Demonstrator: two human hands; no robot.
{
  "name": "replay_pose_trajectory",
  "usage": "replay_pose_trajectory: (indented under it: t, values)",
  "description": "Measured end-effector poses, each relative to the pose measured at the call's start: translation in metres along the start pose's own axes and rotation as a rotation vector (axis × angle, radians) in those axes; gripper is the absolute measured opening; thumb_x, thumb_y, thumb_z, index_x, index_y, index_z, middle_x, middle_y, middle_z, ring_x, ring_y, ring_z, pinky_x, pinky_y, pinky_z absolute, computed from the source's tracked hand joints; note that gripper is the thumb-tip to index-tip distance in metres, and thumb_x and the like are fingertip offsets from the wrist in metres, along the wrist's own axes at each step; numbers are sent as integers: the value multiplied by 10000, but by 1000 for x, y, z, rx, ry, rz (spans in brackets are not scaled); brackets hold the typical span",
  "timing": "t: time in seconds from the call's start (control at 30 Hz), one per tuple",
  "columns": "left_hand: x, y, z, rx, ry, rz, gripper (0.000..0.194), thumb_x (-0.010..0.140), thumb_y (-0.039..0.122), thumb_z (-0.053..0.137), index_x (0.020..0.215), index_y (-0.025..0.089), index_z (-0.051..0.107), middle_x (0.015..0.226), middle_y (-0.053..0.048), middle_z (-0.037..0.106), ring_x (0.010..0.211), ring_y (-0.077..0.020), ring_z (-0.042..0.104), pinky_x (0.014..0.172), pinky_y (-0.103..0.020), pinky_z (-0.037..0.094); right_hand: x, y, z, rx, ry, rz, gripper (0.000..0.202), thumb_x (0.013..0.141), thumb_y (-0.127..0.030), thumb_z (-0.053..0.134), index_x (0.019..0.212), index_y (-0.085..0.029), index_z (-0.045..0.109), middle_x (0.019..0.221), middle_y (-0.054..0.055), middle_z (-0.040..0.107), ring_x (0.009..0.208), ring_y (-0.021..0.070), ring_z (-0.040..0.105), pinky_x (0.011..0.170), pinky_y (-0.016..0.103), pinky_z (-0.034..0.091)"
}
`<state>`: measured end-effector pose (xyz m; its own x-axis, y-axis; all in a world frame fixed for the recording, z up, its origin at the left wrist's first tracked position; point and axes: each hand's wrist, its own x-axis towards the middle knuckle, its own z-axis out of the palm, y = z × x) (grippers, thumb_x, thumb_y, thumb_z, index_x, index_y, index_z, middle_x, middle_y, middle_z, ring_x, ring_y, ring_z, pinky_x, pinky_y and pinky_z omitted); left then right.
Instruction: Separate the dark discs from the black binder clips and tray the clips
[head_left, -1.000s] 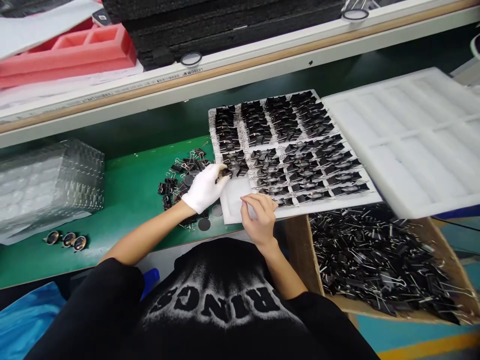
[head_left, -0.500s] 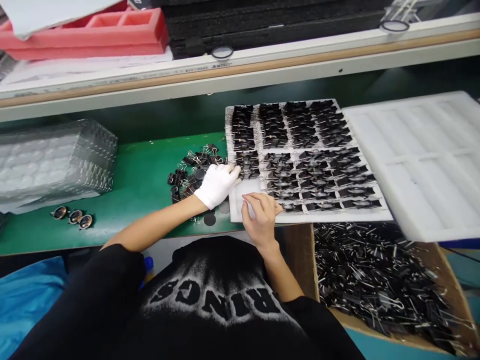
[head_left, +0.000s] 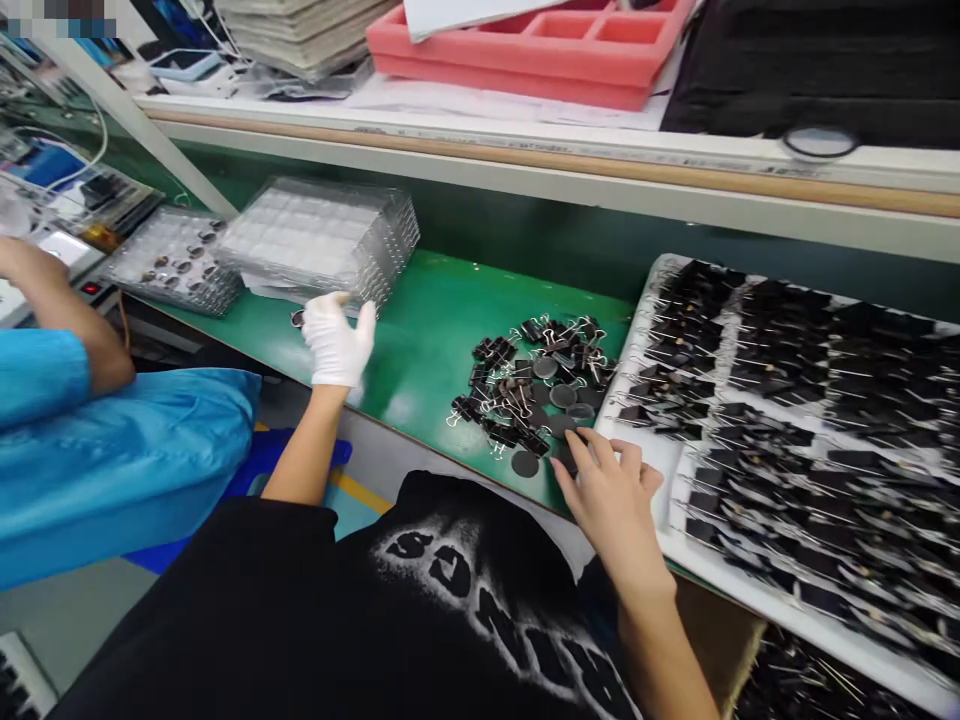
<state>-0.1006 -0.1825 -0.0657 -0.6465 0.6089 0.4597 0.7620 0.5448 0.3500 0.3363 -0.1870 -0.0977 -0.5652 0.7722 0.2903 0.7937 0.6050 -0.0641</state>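
My left hand point(head_left: 337, 340), in a white glove, is over the green bench top point(head_left: 420, 330) in front of a stack of clear plastic trays point(head_left: 315, 235). Its fingers are apart; a small round metal-rimmed part point(head_left: 298, 318) shows at its left edge. Bare and with fingers spread, my right hand point(head_left: 611, 490) hovers at the dark round discs point(head_left: 563, 396) beside a pile of black binder clips point(head_left: 510, 400). To its right lies a white foam tray point(head_left: 641, 330) filled with rows of clipped black pieces.
At the left are a co-worker's forearm point(head_left: 67, 310) and blue clothing point(head_left: 150, 450). Another clear tray point(head_left: 176, 260) holds round parts. A shelf edge point(head_left: 525, 165) crosses above the bench, bearing a red foam tray point(head_left: 517, 60). More clips lie in a box point(head_left: 810, 680) at lower right.
The view has swung left. My left hand has left the white tray and moved left to the clear trays. My right hand has moved from the tray to the discs, its fingers now spread.
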Motion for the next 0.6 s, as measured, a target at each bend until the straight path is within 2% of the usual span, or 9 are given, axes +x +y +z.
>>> replay_pose_trajectory:
  t: [0.07,0.1,0.17,0.23,0.3,0.4,0.5,0.6]
  values:
    - [-3,-55,1,58,-19,-134,643,887,555,794,1278,103,556,1288,-171,630,1323,-382,545,1140,-604,459,5,-1,0,-58,-59,-16,364,1050,-306,618,1361,-121,655,1314,156,738,1054,348,531,763,424,290]
    - [-7,-76,1,90,-61,-182,723,817,589,854,1268,114,550,1264,-166,621,1289,-391,555,1103,-610,485,7,-1,1,-75,-66,-18,367,1040,-300,635,1358,-119,652,1274,148,751,1034,344,525,758,424,286]
    - [-17,-101,0,130,-154,-189,716,769,620,883,1227,166,571,1184,-128,624,1194,-374,586,1034,-604,529,12,0,1,-90,-70,-23,337,1030,-292,658,1324,-129,658,1175,129,773,993,330,524,762,426,282]
    - [-26,-108,2,139,-210,-131,568,832,603,821,1174,208,598,1100,-89,639,1113,-341,605,1007,-594,550,17,0,1,-97,-81,-16,294,1032,-297,661,1283,-143,661,1089,116,784,960,319,527,774,425,281]
    - [-31,-100,7,113,-226,-60,456,893,534,752,1173,202,612,1083,-80,662,1092,-329,620,1026,-606,552,21,0,-1,-104,-98,11,262,1040,-309,656,1250,-153,655,1026,113,786,951,317,534,790,424,280]
    - [-37,-76,23,42,-265,29,557,888,481,747,1311,159,583,1150,-98,696,1146,-340,650,1081,-612,547,21,-2,-7,-112,-121,34,247,1032,-320,677,1215,-159,637,1014,121,787,968,319,542,815,427,280]
    - [-47,-43,42,-63,-323,168,700,869,514,760,1418,156,516,1187,-93,720,1146,-303,687,1091,-533,570,20,-2,-12,-100,-155,8,237,989,-276,729,1177,-169,631,1012,111,786,1002,321,550,832,429,276]
    - [-60,-3,54,-254,-328,342,741,830,530,771,1399,140,499,1171,-122,738,1045,-267,736,1002,-459,618,19,0,-14,-14,-143,25,143,974,-195,716,1097,-194,643,926,57,780,994,291,576,861,436,274]
